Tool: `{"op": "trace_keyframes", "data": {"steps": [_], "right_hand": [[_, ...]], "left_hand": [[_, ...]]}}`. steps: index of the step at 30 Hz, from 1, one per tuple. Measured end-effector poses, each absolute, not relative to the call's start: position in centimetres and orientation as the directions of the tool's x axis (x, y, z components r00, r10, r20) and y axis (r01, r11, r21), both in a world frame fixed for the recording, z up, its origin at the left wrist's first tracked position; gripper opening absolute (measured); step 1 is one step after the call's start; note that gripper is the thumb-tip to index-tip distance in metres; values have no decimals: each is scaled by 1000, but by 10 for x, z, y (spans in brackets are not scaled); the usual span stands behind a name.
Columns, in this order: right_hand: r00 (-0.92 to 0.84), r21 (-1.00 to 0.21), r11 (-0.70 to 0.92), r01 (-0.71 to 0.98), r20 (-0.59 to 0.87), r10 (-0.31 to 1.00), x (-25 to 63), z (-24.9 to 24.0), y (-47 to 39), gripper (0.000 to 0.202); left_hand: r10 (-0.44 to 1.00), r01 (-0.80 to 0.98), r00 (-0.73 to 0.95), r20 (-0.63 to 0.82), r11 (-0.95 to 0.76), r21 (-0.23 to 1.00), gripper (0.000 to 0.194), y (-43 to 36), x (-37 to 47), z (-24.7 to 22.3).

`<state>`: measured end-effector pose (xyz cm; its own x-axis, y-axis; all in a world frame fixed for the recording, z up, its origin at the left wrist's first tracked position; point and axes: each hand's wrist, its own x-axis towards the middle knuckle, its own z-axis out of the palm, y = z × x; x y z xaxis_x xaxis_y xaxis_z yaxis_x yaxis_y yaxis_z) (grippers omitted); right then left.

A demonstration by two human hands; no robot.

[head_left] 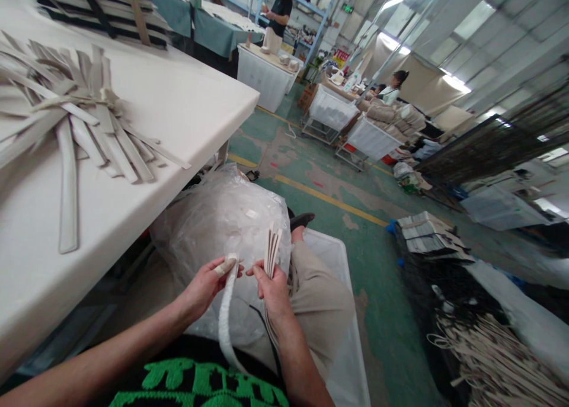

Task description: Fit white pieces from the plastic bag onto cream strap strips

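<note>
Band (226,321), white, pinched in left hand (217,275); right hand (272,287), just apart, clamped on beige strips (271,248), six o'clock (small sheaf, presumably gathered); loose strips (68,185) on surface (186,96), ten o'clock, apparently pending.

**Green lettering on a garment, no word legible**

At 7 o'clock, along the bottom edge, thick green lettering (203,374) stands on the wearer's black garment (192,346). It runs in two rows; the lower one is cut off by the edge of the view. The characters are large and bold, but seen from the wearer's own side and foreshortened, so no word can be made out for certain.

At 1 o'clock, in the background, a sign (341,58) bears pinkish-red characters, too blurred to read. Also toward 1 o'clock, farther out, a small dark panel (348,8) shows glowing green marks, too small to decipher.
</note>
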<state>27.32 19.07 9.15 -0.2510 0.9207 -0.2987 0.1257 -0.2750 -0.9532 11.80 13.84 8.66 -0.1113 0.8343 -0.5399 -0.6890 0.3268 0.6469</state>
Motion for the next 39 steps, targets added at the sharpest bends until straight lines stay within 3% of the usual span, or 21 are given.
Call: {"op": "trace_keyframes", "data": {"steps": [5,18,30,34,39], "right_hand": [[-363,-953,-250,169,-296,883,271,97,188,24],[-370,-956,-238,174,-288,883,270,99,189,27],[-475,-945,-253,207,-323,818,266,104,173,29],[-518,-956,-137,258,-257,816,259,111,163,25],[-476,-925,-28,378,-220,852,254,109,159,4]], "left_hand": [[831,-694,-206,-517,248,676,44,142,112,90],[803,-732,-200,-561,259,631,47,142,114,98],[846,-709,-233,-479,189,680,39,142,111,103],[871,-673,-227,-437,184,717,35,141,112,102],[863,-693,-232,-448,176,699,32,140,112,102]]}}
